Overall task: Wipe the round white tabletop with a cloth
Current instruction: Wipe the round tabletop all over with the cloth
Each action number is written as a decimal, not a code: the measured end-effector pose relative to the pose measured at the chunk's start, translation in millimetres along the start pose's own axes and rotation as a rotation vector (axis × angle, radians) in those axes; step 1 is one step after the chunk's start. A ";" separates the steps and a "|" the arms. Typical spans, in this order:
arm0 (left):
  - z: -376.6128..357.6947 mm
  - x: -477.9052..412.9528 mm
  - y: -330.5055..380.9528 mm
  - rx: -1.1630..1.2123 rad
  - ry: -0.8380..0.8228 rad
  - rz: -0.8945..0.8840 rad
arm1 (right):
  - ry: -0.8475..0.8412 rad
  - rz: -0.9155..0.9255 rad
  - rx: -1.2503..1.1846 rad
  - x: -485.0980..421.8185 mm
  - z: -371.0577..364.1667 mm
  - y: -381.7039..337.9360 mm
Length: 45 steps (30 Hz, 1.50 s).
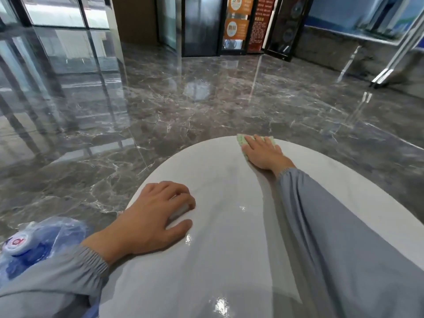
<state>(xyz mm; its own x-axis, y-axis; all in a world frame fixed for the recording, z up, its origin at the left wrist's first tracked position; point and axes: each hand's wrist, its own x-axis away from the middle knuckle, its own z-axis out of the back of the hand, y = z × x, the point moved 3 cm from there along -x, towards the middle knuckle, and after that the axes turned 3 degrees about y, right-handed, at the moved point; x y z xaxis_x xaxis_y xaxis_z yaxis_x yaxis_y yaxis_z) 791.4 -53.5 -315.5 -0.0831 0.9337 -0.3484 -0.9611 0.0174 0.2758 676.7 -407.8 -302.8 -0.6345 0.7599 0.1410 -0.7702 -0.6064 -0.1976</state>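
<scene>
The round white tabletop (220,175) fills the lower middle of the view, glossy with light spots. A pale green cloth (242,140) lies at its far edge. My right hand (263,153) is stretched out and pressed flat on the cloth, fingers spread, covering most of it. My left hand (156,216) rests on the near left part of the top, fingers curled loosely, holding nothing. Both arms wear grey-blue sleeves.
A blue water jug with a white cap (29,244) stands on the floor at the lower left, beside the table. Polished grey marble floor (183,106) surrounds the table. Glass walls at the left, dark doors and orange posters at the back.
</scene>
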 end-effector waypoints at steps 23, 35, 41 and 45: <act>-5.7 -6.6 -2.1 -0.012 -0.049 0.019 | -0.033 0.082 -0.030 15.7 -4.4 -15.4; -11.0 -6.8 -6.6 -0.051 -0.054 0.044 | 0.071 -0.499 -0.040 108.3 31.4 248.3; -11.4 -10.9 -6.0 -0.081 -0.081 0.067 | 0.041 -0.324 -0.014 107.5 21.6 171.1; -9.0 -10.1 -3.3 -0.104 -0.096 0.066 | 0.001 -0.010 0.019 120.8 -5.8 85.3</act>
<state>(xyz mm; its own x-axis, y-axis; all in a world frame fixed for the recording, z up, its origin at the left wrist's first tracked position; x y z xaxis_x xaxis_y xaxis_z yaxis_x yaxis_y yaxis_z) 793.1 -66.2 -321.0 -0.1258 0.9615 -0.2444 -0.9769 -0.0772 0.1992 534.7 -366.4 -308.3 -0.6271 0.7659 0.1420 -0.7773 -0.6034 -0.1778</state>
